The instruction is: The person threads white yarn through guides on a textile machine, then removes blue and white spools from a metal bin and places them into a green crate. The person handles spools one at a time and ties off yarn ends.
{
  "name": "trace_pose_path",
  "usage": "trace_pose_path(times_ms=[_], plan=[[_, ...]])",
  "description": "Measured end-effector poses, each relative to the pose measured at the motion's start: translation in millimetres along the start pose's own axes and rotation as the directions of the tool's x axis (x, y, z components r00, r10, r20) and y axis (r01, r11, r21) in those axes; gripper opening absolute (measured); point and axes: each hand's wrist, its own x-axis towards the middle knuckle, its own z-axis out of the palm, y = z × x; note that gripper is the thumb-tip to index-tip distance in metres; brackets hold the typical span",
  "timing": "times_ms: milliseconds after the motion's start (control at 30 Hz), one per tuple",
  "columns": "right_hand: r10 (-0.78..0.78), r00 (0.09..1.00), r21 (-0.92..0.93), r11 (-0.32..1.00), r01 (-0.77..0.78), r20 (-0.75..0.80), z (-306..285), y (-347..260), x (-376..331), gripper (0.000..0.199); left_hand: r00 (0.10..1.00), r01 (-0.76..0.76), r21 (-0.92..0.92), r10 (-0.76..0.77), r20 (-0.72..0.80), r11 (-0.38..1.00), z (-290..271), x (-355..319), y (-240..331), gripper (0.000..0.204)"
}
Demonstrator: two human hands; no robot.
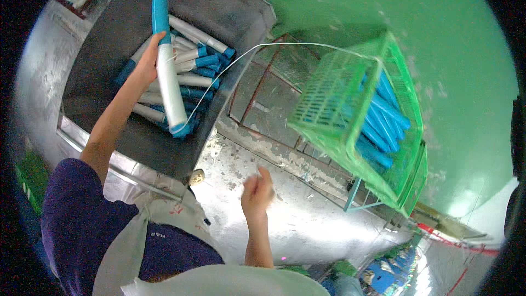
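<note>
My left hand (149, 61) is wrapped round a long bobbin (171, 79), a blue tube with white yarn wound on its lower part. The bobbin is held tilted above a dark grey bin (98, 96), its bare blue end pointing away from me. From its near end a white strand (249, 52) arcs across to the green basket (361, 131) on the right. My right hand (257, 194) is in the air over the floor, right of the bin, slightly blurred. Its fingers are curled in; what they hold, if anything, is hidden.
Several white-wound bobbins (200, 81) with blue ends lie in the bin. Bare blue tubes (381, 126) fill the tilted green basket. A metal rail (145, 183) runs along the bin's near side. A rusty metal frame (257, 90) stands between bin and basket, before a green wall (455, 66).
</note>
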Motion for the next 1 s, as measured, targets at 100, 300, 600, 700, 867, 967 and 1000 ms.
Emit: trace_pose_path(times_ms=[100, 300, 600, 700, 867, 967, 1000], plan=[[-0.105, 0.986, 0.237, 0.962, 0.133, -0.126, 6, -25, 3, 0.028, 0.951, 0.139, -0.014, -0.130, 0.280, 0.990, 24, -118, 14, 0.048], [-0.077, 0.984, 0.558, 0.815, 0.155, -0.162, -2, -71, -31, 0.023, 0.847, 0.065, 0.074, -0.094, 0.523, 0.995, 73, -279, -58, 0.044], [0.072, 0.947, 0.535, 0.837, 0.112, -0.312, -34, -43, -100, 0.018, 0.753, 0.085, 0.167, -0.173, 0.635, 0.982, 82, -358, -119, 0.047], [0.149, 0.970, 0.637, 0.771, 0.008, -0.192, -32, -53, -159, 0.020, 0.809, 0.077, 0.193, -0.175, 0.561, 0.978, 69, -371, -126, 0.046], [0.145, 0.988, 0.762, 0.644, -0.060, -0.045, -31, -55, -253, 0.019, 0.862, 0.163, 0.191, -0.234, 0.450, 0.968, 15, -405, -139, 0.046], [0.242, 0.966, 0.766, 0.602, -0.225, 0.094, -34, -53, -269, 0.020, 0.887, 0.159, 0.142, -0.205, 0.415, 0.977, -2, -435, -157, 0.050], [0.252, 0.960, 0.756, 0.603, -0.253, 0.120, -35, -53, -269, 0.020, 0.913, 0.072, 0.120, -0.114, 0.391, 0.990, -3, -438, -156, 0.050]])
